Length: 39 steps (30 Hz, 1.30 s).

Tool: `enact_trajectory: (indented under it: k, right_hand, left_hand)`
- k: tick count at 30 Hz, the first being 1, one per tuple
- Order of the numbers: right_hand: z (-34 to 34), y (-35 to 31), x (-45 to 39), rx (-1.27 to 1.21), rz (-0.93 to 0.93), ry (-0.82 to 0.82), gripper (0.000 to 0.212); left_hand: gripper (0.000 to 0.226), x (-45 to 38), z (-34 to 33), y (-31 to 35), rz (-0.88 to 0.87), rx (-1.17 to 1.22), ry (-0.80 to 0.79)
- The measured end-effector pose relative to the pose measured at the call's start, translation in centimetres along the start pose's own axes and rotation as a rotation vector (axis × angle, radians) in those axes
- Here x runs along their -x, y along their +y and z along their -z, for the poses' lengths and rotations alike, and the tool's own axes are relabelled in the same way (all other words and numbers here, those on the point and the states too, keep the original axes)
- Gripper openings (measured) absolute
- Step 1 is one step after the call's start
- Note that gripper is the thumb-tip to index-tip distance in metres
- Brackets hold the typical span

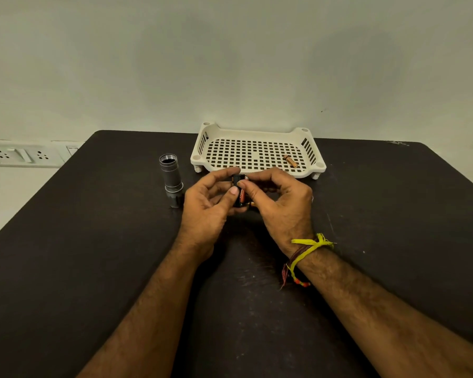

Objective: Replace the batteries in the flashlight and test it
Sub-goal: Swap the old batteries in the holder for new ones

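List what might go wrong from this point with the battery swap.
The battery holder is pinched between the left hand and right hand above the table; a cell could slip out. The open flashlight body stands upright beside the left hand, so a nudge may topple it.

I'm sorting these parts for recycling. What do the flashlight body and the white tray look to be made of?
The flashlight body looks like metal, probably aluminium: grey with a satin sheen and machined threads at its open top. The white tray looks like moulded plastic: matte off-white, with a regular grid of square holes and rounded corners.
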State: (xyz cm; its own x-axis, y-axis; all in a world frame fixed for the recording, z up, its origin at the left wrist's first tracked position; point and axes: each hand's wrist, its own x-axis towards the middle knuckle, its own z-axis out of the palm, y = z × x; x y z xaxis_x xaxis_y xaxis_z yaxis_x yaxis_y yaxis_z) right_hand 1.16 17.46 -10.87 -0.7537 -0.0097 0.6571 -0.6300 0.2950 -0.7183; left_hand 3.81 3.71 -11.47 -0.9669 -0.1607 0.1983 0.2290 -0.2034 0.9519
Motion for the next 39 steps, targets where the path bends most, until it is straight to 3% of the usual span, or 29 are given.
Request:
enact_trajectory:
  k: [10,15,19,29,39]
  right_hand:
    - [-0.4,-0.1,0.2,0.274,0.286,-0.154,0.019]
    - [0.0,-0.2,0.0,0.234,0.25,0.01,0.006]
    - [0.6,0.7,-0.6,0.304,0.15,0.127,0.004]
    - [0.5,1.2,-3.8,0.59,-0.12,0.033,0.023]
    - [0.0,3.0,-10.7,1.061,-0.447,-0.297,0.033]
  left_hand:
    - [0.032,0.1,0.1,-0.1,-0.03,0.087,0.054]
    - [0.03,-0.1,0.0,0.1,-0.029,0.128,0.101]
    - [0.035,0.1,-0.1,0.2,-0.044,0.111,0.116]
    - [0.035,0.1,-0.6,0.1,-0.012,0.032,0.087]
    - [0.035,0.0,-0.4,0.2,0.017,0.028,-0.001]
